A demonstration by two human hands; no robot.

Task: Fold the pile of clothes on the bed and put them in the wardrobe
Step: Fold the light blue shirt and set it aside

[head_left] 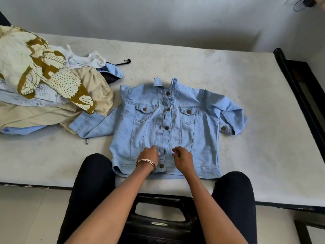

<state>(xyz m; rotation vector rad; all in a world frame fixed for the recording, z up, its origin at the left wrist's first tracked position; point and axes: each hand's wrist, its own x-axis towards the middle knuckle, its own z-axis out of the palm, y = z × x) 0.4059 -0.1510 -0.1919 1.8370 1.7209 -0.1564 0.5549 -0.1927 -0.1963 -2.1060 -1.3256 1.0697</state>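
A light blue denim jacket [193,131] lies front-up and spread flat on the bed [228,67], collar toward the wall, brown buttons down its middle. My left hand [149,154], with bangles at the wrist, pinches the left edge of the button placket near the hem. Just right of the placket, my right hand [182,156] hovers with curled fingers, and I cannot tell whether it grips cloth. A pile of clothes [44,88] in cream, mustard print and pale blue is heaped at the left.
My knees in dark trousers press against the bed's near edge. A black plastic chair [158,221] stands between my legs. The dark bed frame [302,95] runs along the right. A black cord end [125,61] lies near the pile. The wall is close behind the bed.
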